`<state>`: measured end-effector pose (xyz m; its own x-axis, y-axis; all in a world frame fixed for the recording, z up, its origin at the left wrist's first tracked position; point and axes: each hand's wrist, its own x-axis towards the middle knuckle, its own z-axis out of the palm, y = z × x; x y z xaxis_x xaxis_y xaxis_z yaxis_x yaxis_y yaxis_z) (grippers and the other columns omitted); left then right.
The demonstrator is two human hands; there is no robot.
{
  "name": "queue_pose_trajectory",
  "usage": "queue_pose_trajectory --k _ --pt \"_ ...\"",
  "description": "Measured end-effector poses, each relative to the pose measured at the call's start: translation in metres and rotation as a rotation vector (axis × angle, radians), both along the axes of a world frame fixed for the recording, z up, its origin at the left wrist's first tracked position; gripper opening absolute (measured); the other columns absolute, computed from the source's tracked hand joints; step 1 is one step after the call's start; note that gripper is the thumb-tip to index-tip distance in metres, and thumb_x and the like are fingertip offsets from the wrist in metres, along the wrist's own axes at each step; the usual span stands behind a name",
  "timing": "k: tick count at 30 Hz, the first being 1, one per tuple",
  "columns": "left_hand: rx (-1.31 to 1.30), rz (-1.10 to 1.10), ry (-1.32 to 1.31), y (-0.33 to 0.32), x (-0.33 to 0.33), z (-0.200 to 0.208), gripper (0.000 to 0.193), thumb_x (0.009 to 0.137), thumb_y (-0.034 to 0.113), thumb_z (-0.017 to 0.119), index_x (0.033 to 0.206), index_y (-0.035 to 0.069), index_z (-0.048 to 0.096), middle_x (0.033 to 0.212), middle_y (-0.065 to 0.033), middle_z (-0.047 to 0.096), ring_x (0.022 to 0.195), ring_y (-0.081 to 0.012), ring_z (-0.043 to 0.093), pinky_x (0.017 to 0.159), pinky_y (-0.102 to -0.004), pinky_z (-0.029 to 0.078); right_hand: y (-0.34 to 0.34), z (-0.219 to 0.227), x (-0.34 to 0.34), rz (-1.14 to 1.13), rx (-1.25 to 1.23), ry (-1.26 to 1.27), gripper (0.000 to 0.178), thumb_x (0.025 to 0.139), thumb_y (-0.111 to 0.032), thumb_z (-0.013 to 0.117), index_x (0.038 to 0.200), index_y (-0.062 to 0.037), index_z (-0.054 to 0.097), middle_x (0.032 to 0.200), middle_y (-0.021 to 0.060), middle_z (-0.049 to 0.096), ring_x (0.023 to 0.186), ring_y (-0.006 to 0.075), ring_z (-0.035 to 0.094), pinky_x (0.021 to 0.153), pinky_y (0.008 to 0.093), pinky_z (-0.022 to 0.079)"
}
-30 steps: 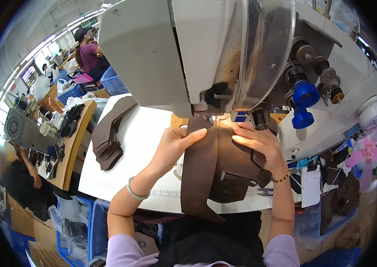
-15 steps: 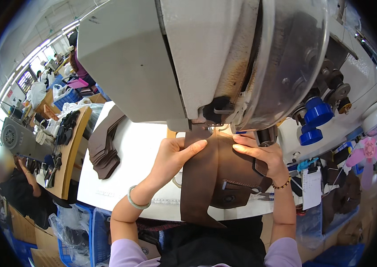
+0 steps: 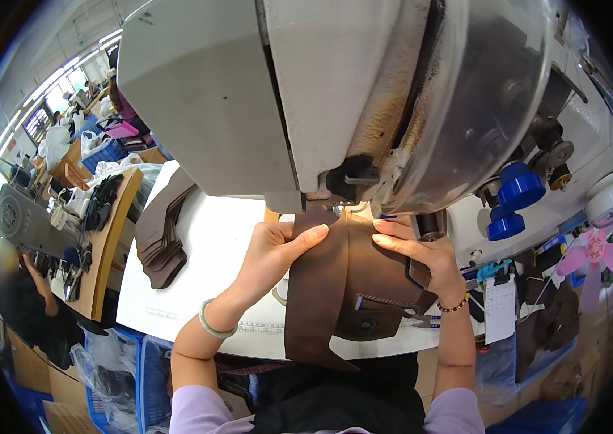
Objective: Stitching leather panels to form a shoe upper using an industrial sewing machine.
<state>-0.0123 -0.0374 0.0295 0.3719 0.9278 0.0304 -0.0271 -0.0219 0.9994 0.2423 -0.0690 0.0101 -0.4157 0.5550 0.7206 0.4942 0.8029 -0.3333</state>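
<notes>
Brown leather (image 3: 317,296) under left hand (image 3: 270,253) and right hand (image 3: 431,259), fingers (image 3: 397,244) resting on it, pinch unclear, near printed ruler scale (image 3: 261,327).

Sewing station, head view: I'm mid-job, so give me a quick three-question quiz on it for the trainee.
1. Multiple choice: what colour are the round knobs on the right of the sewing machine?
A. Red
B. Blue
C. Green

2. True or false: the left hand and the right hand both touch the brown workpiece.

3. Fill in the blank: the stack of brown pieces lies to the ____ of the left hand.

Key: 1. B; 2. True; 3. left
</notes>
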Motion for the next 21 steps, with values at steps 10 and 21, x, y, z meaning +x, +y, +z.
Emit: queue_pose_trajectory --k 10,21 --pt "0.003 -0.039 -0.01 0.003 -0.005 -0.004 0.033 0.091 0.027 0.064 0.083 -0.005 0.07 0.074 -0.003 0.067 0.061 -0.0032 0.055 0.052 -0.0183 0.043 -0.005 0.011 0.003 -0.013 -0.093 -0.079 0.041 0.067 0.003 0.065 0.108 -0.0005 0.067 0.118 0.0129 0.064 0.111 0.0325 0.059 0.099 0.0396 0.043" --pt "1.716 -0.1 0.84 0.01 -0.023 -0.001 0.04 0.085 0.012 0.052 0.124 0.007 0.058 0.125 -0.0079 0.057 0.119 -0.0227 0.054 0.104 -0.0349 0.043 0.0 0.03 0.01 0.01 -0.004 -0.202 0.057 0.058 0.004 0.067 0.113 -0.0102 0.066 0.12 0.0091 0.062 0.117 0.0296 0.055 0.099 0.0406 0.044"
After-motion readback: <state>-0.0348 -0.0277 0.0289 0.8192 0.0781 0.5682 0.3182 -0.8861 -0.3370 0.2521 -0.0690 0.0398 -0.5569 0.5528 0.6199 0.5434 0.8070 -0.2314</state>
